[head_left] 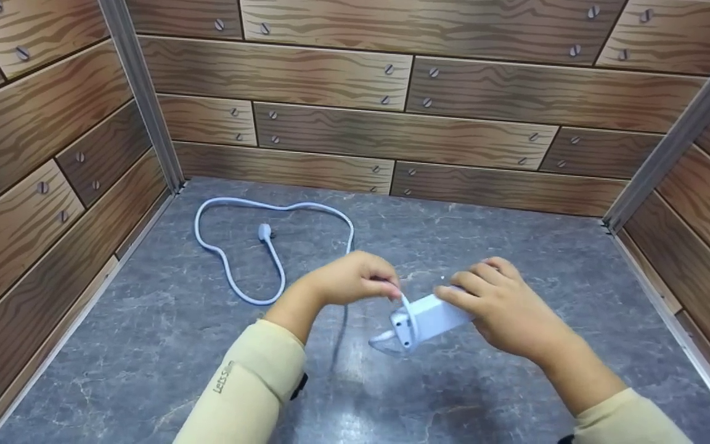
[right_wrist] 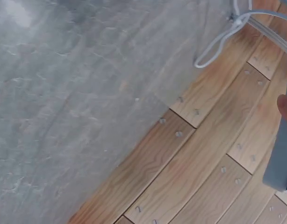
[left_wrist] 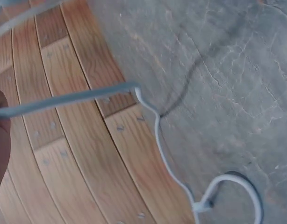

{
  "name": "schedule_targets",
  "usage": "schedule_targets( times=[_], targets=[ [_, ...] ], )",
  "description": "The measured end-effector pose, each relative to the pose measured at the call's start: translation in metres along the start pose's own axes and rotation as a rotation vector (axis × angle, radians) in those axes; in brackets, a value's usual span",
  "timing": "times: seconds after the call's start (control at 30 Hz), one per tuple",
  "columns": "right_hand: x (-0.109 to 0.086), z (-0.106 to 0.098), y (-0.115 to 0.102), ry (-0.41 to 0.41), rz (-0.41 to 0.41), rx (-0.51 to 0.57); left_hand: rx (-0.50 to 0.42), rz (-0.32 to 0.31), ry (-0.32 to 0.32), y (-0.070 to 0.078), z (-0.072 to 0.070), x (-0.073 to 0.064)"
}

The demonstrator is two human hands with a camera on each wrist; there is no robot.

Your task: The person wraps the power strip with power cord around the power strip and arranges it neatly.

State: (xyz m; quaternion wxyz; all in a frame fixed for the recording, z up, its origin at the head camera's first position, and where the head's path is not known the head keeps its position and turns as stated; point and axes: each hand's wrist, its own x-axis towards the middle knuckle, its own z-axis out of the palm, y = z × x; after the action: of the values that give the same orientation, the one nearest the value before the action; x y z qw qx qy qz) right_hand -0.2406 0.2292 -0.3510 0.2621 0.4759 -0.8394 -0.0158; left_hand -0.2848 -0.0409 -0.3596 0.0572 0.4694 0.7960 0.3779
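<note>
My right hand (head_left: 506,308) grips a long white power strip (head_left: 438,319) from above and holds it up off the floor, tilted; any sockets are hidden. A white cord (head_left: 225,265) loops around the strip's near end. My left hand (head_left: 355,279) pinches this cord between thumb and fingers, just beside that end. On the floor the rest of the cord lies in a wide loop, with its plug (head_left: 264,232) inside. The left wrist view shows the cord (left_wrist: 68,99) stretched out from the hand. At the right wrist view's edge, a fingertip presses the strip (right_wrist: 280,158).
A grey marble-patterned floor (head_left: 515,246) lies under the hands. Wood-plank-patterned walls (head_left: 330,129) stand at the back and both sides, with metal corner posts (head_left: 145,92) between them.
</note>
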Motion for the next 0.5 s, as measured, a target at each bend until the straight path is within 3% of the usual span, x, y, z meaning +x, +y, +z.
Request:
schedule_targets(
  times=[0.13, 0.33, 0.5],
  targets=[
    [0.0, 0.001, -0.003, 0.015, 0.061, 0.128, -0.126, -0.057, 0.075, -0.011, -0.001, -0.003],
    [-0.001, 0.009, -0.008, -0.009, 0.159, 0.252, -0.277, -0.14, 0.171, -0.021, 0.01, -0.002],
    [0.0, 0.016, -0.015, 0.001, 0.262, 0.354, -0.538, -0.2, 0.3, -0.028, 0.026, 0.002]
  ],
)
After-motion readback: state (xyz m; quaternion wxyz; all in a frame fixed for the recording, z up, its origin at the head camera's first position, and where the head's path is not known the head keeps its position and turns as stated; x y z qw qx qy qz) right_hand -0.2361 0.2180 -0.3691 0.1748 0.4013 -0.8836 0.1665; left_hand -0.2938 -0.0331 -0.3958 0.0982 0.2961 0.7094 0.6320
